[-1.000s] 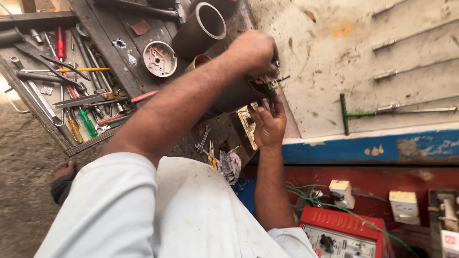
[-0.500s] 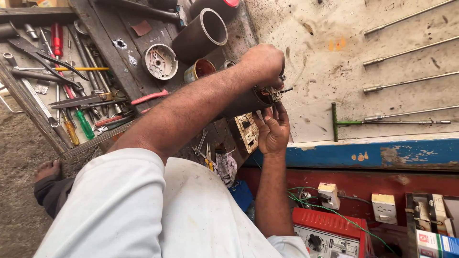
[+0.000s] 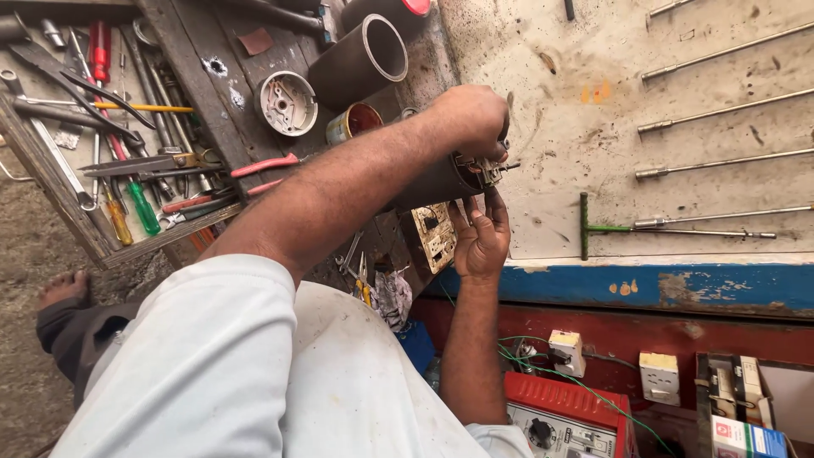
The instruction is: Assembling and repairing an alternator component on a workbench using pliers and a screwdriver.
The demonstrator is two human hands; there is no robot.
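My left hand (image 3: pixel 471 119) reaches across from the left and is closed over the open end of a dark metal cylinder (image 3: pixel 428 182) lying on the wooden bench. A small metal fitting with thin wires (image 3: pixel 492 168) sticks out of that end, under my fingers. Just below it is my right hand (image 3: pixel 482 242), palm up and fingers spread, fingertips touching the fitting. A brass-coloured plate with sockets (image 3: pixel 434 233) lies beside my right wrist.
A tray of screwdrivers, pliers and wrenches (image 3: pixel 110 144) lies at the left. A wide grey pipe (image 3: pixel 360 59), a white round cap (image 3: pixel 287 102) and a small can (image 3: pixel 354 121) stand on the bench. Long rods (image 3: pixel 721 161) hang on the wall; a red meter box (image 3: pixel 564 420) sits below.
Both hands stay at the cylinder's end, the right hand's fingers shifting slightly under the fitting. The view has drifted, so the scene sits a little differently in frame.
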